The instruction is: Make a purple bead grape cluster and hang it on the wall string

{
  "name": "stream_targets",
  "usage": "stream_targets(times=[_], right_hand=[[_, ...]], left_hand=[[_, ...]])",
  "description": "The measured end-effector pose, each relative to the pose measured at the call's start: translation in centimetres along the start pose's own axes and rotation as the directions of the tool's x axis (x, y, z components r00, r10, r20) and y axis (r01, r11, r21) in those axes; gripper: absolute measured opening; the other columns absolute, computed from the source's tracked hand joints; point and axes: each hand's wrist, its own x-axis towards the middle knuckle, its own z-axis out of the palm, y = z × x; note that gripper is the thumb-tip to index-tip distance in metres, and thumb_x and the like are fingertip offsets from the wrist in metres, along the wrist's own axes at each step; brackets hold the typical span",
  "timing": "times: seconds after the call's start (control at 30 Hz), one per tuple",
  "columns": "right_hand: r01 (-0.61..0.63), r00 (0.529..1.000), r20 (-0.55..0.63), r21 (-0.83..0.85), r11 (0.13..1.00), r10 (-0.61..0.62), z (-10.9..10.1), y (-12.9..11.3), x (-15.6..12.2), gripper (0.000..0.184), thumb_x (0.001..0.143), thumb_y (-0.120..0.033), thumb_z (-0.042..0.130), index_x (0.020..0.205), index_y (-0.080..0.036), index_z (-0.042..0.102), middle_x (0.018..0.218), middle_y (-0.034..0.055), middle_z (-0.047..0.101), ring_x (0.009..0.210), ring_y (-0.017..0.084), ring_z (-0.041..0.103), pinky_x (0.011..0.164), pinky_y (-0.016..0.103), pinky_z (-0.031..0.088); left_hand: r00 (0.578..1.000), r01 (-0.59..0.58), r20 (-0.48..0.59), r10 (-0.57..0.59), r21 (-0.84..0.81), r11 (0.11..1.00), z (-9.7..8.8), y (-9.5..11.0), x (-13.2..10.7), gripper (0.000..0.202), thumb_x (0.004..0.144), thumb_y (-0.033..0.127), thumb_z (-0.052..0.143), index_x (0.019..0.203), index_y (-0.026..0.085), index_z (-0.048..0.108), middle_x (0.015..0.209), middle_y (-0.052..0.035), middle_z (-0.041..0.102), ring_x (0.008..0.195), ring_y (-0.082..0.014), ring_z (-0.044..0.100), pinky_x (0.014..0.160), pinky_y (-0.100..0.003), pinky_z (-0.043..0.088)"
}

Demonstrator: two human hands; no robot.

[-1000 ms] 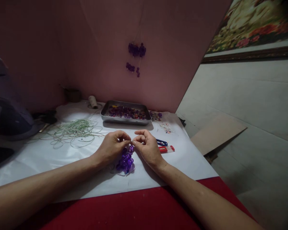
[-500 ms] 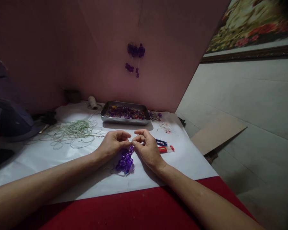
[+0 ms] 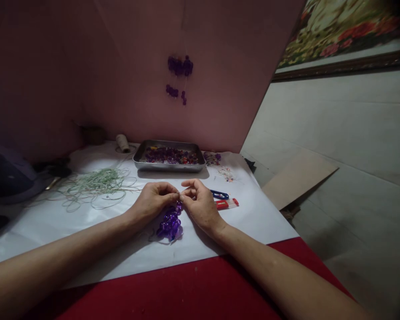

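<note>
A cluster of shiny purple beads (image 3: 170, 224) rests on the white sheet, its narrow top end rising to my fingertips. My left hand (image 3: 155, 200) pinches this end between thumb and forefinger. My right hand (image 3: 202, 204) meets it there, thumb and forefinger pressed together on the same end of the bead strand. Any thread or tiny bead between the fingertips is too small to make out. Beside my right hand lie a blue-handled thread snipper (image 3: 220, 194) and a red and clear case (image 3: 227, 203), both partly covered by the hand.
A metal tray (image 3: 169, 167) of mixed beads stands behind my hands, loose beads (image 3: 226, 174) to its right. Tangled pale green cord (image 3: 98, 182) and a thread spool (image 3: 122, 143) lie left. Purple bead pieces (image 3: 180, 66) hang on the pink wall.
The whole view has shifted slightly, so everything sits a little further left. My fingertips have drawn closer together at the top of the bead strand.
</note>
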Motion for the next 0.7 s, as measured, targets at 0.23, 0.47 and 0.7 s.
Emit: stream_targets(times=[0.23, 0.47, 0.7], right_hand=[[0.021, 0.998, -0.051, -0.102, 0.995, -0.026, -0.17, 0.57, 0.10, 0.020, 0.076, -0.008, 0.050, 0.091, -0.020, 0.057, 0.072, 0.0011, 0.063, 0.068, 0.017, 0.058, 0.066, 0.032, 0.044], [0.128, 0.991, -0.006, -0.266, 0.955, -0.134, -0.54, 0.45, 0.36, 0.027, 0.065, 0.002, 0.052, 0.077, -0.019, 0.063, 0.087, 0.0040, 0.059, 0.074, 0.017, 0.055, 0.076, 0.035, 0.046], [0.182, 0.981, 0.113, -0.258, 0.949, -0.158, -0.54, 0.62, 0.46, 0.022, 0.070, 0.000, 0.054, 0.074, -0.019, 0.064, 0.088, 0.0040, 0.058, 0.075, 0.017, 0.056, 0.075, 0.035, 0.046]], left_hand=[[0.999, -0.006, 0.031, 0.004, 0.055, 0.998, 0.11, 0.06, 0.09, 0.018, 0.066, 0.031, 0.071, 0.066, 0.014, 0.065, 0.059, -0.0020, 0.063, 0.054, -0.0126, 0.053, 0.052, -0.025, 0.041], [0.999, -0.034, 0.018, 0.033, 0.091, 0.995, 0.12, -0.20, 0.23, 0.020, 0.066, 0.034, 0.070, 0.065, 0.015, 0.064, 0.056, -0.0004, 0.058, 0.051, -0.0116, 0.049, 0.048, -0.024, 0.037], [0.999, -0.015, 0.031, 0.014, 0.046, 0.999, 0.18, -0.04, 0.12, 0.020, 0.064, 0.033, 0.072, 0.065, 0.014, 0.064, 0.059, -0.0009, 0.059, 0.053, -0.0111, 0.049, 0.050, -0.025, 0.038]])
